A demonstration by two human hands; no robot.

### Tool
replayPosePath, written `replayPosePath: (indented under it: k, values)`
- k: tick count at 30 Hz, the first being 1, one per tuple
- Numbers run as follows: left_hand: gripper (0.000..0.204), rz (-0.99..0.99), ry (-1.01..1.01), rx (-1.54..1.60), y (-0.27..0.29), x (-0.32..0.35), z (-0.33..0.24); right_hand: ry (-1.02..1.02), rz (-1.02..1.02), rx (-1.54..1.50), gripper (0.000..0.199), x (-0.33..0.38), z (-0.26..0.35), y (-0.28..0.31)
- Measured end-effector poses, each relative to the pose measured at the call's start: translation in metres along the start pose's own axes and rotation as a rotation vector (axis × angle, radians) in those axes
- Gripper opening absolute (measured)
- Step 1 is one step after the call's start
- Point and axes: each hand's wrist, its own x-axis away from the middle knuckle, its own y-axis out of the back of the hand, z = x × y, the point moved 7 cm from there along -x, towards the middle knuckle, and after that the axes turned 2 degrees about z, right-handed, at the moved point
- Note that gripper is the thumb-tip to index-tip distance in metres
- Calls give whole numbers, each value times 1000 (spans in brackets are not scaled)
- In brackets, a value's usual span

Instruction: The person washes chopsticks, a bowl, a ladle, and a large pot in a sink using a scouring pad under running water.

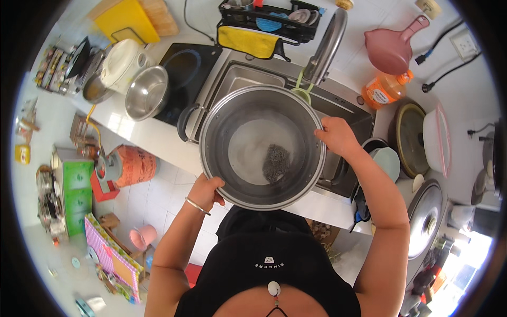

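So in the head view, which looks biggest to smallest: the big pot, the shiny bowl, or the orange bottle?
1. Big pot, though it's held closest to the camera.
2. Shiny bowl.
3. Orange bottle.

Orange bottle (384,91), yellow cloth (247,41)

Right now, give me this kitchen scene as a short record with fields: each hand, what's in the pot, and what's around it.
left hand: grips the near rim of the large steel pot
right hand: grips the pot's far right rim
pot contents: steel wool scrubber in shallow cloudy water
pot position: held over the sink, below the faucet
left of sink: black induction cooktop, empty steel bowl
right of sink: orange bottle
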Motion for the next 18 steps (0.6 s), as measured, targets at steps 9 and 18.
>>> replayPosePath:
  k: [9, 18]
  values:
    - [37, -142, 11, 153, 1, 63, 84, 216, 9, 132, 26, 9, 31, -34]
    - [41, 18, 54, 89, -6, 88, 126, 263, 102, 326, 21, 15, 62, -54]
